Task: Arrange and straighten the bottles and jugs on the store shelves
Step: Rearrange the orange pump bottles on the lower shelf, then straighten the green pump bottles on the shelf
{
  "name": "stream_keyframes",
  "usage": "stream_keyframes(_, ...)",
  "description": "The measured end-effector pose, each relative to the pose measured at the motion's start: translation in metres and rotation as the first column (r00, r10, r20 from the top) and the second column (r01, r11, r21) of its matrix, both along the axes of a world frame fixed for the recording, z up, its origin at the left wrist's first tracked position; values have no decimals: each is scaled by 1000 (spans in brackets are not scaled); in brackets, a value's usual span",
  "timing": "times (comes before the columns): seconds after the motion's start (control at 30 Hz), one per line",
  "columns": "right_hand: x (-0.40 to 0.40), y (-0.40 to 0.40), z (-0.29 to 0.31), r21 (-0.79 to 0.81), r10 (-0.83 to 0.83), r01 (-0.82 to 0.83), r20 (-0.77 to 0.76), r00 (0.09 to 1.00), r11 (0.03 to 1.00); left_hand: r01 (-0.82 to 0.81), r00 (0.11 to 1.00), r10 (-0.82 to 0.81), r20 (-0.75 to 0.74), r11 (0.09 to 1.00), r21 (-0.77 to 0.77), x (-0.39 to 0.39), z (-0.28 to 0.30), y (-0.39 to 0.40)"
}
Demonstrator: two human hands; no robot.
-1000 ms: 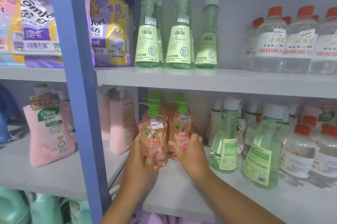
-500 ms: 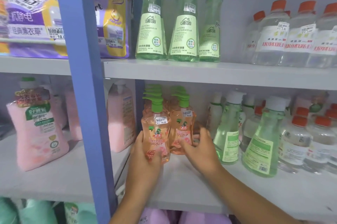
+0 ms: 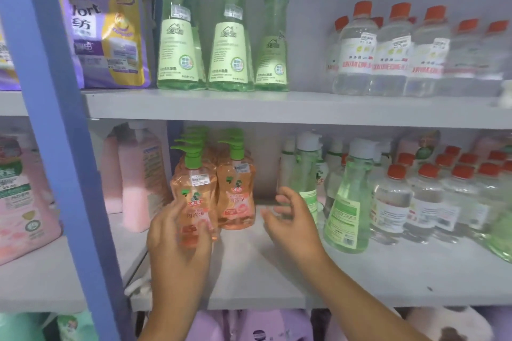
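Two rows of orange pump bottles with green pumps stand on the middle shelf (image 3: 277,274). My left hand (image 3: 177,241) grips the lower part of the front-left orange pump bottle (image 3: 194,191). The front-right orange bottle (image 3: 235,196) stands free beside it. To its right, my right hand (image 3: 291,221) hovers with fingers spread and holds nothing. It is just in front of a slim green bottle (image 3: 304,171). A wider green bottle (image 3: 349,210) stands further right, turned at an angle.
Clear red-capped bottles (image 3: 393,202) crowd the shelf's right side. On the upper shelf are tall green bottles (image 3: 230,41), clear orange-capped bottles (image 3: 357,49) and purple pouches (image 3: 110,21). Left of the blue upright post (image 3: 55,132) stand pink jugs (image 3: 22,202); another pink jug (image 3: 141,174) stands just right of it.
My right hand has let go of the front-right orange bottle and moved right toward the green bottles. The left hand stays on the front-left bottle.
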State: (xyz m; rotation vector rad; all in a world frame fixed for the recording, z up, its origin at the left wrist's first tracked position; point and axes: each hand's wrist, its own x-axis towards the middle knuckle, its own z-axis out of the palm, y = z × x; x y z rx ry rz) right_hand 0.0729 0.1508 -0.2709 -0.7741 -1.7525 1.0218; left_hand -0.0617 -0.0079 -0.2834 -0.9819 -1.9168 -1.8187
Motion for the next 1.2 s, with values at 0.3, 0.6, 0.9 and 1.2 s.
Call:
stream_keyframes(0.3, 134, 53, 41, 166, -327, 315, 48, 944, 934, 370, 920, -337, 201, 916, -155, 93, 48, 126)
stream_keyframes(0.6, 122, 66, 25, 170, -248, 215, 210, 946, 962, 204, 975, -160, 153, 919, -338, 108, 34, 179)
stream_keyframes(0.9, 156, 40, 20, -13, 23, -22, 76, 997, 1000, 310, 938, -265, 224, 930, -199, 127, 8, 97)
stream_keyframes(1.2, 161, 7, 28, -31, 121, -118, 90, 989, 992, 517, 835, -471, 284, 848, -116, 128, 13, 42)
